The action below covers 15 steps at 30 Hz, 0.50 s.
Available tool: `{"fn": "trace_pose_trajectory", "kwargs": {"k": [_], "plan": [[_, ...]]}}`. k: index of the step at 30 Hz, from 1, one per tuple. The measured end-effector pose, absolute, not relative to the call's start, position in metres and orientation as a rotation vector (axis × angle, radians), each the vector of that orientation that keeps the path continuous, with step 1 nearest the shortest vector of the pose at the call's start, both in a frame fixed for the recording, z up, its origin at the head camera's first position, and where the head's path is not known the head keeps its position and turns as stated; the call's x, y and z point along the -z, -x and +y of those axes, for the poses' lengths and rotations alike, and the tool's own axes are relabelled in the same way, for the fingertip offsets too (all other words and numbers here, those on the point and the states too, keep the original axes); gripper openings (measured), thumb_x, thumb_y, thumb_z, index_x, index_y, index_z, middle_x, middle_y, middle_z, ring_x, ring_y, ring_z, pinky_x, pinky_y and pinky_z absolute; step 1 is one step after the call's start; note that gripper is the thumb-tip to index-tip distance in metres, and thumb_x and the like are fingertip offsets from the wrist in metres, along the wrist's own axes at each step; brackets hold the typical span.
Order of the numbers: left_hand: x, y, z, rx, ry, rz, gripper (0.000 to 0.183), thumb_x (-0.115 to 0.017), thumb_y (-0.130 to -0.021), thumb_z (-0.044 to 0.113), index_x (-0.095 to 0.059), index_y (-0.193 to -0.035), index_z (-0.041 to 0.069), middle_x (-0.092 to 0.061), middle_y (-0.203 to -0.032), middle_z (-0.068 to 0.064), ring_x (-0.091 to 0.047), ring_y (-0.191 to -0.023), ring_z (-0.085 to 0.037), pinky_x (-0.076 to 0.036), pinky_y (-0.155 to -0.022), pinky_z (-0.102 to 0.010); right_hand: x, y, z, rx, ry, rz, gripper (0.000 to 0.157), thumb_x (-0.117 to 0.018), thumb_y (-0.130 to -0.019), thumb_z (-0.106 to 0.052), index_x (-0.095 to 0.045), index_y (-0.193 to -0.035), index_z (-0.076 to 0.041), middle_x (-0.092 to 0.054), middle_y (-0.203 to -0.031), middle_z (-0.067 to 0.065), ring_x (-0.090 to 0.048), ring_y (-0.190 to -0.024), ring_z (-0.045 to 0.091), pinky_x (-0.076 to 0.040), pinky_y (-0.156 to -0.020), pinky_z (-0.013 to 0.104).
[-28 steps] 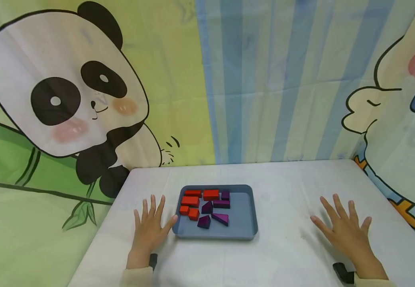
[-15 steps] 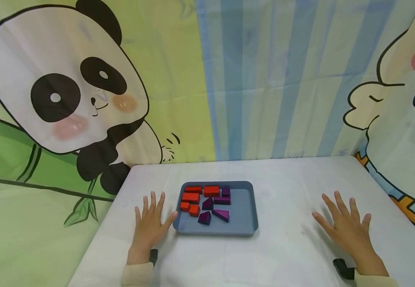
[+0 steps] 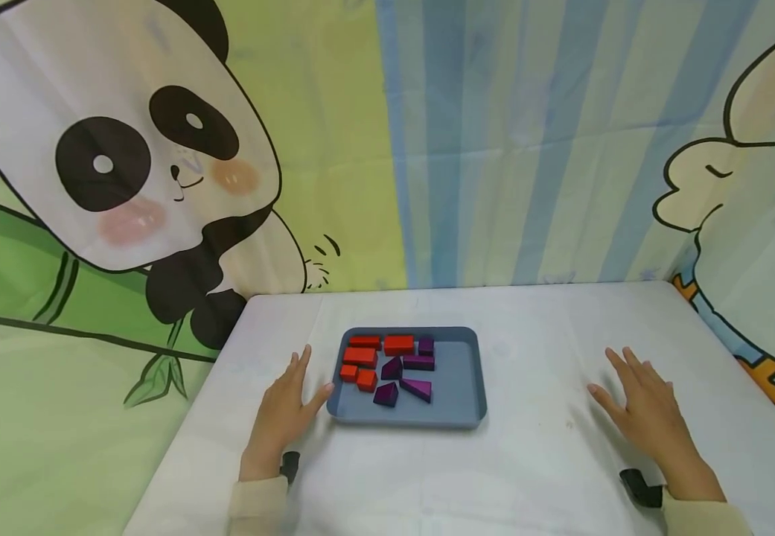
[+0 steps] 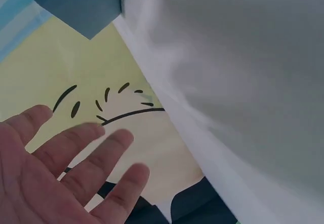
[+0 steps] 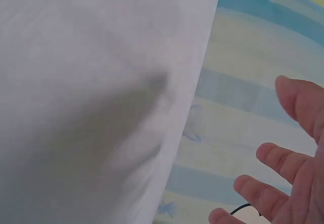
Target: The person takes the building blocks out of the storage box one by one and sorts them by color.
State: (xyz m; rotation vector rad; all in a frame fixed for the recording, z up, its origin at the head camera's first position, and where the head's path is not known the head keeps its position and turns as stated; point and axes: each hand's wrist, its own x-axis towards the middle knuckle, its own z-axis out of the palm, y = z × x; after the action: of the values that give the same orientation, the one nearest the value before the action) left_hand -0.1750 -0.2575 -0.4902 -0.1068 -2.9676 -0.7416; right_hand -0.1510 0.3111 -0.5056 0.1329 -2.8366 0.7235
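Both sleeves pale cream, plain, long: L sleeve (image 3: 257, 500) on table's (image 3: 528, 372) L-edge side, R sleeve (image 3: 703, 517) twd its R edge. Sm. blk unit (image 3: 290, 464) by L sleeve's end, inner side, partly hidden; longer blk pc. (image 3: 639, 487) w/ rounded end by R sleeve's, also inner. L hand (image 3: 283, 418) & R hand (image 3: 648, 418) bare, fingertips (image 4: 122, 139) rounded.

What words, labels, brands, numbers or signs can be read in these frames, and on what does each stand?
None can be read in any view.
Blue-grey rectangular tray, red box-shaped blocks, purple angular blocks: no lettering visible.
Colourful printed cloth backdrop: drawings and stripes only; the short black strokes beside the panda drawing are not letters.
Black wrist-worn devices: too small to tell whether marked.
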Motion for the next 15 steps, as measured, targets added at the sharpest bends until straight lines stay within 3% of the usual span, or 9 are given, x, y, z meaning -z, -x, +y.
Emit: {"fn": "trace_pose_trajectory", "kwargs": {"k": [7, 15], "plan": [[0.49, 0.184, -0.257, 1.222, 0.163, -2.875, 0.068, -0.073, -0.104, 0.021, -0.045, -0.165, 0.012, -0.049, -0.164, -0.021, -0.049, -0.147, -0.047, -0.04, -0.118, -0.067, 0.504, 0.158, 0.302, -0.833, -0.219, -2.765, 0.077, -0.074, -0.104, -0.018, -0.032, -0.163, 0.008, -0.031, -0.162, 0.044, -0.032, -0.141, 0.071, -0.029, -0.109, 0.084], [0.491, 0.198, -0.259, 1.608, 0.257, -2.715, 0.061, -0.072, -0.103, 0.008, -0.049, -0.158, -0.001, -0.048, -0.164, -0.022, -0.048, -0.149, -0.047, -0.038, -0.122, -0.061, 0.492, 0.168, 0.287, -0.954, -0.285, -2.76, 0.08, -0.074, -0.102, -0.015, -0.031, -0.165, 0.009, -0.037, -0.159, 0.044, -0.037, -0.141, 0.067, -0.034, -0.109, 0.081]]}}
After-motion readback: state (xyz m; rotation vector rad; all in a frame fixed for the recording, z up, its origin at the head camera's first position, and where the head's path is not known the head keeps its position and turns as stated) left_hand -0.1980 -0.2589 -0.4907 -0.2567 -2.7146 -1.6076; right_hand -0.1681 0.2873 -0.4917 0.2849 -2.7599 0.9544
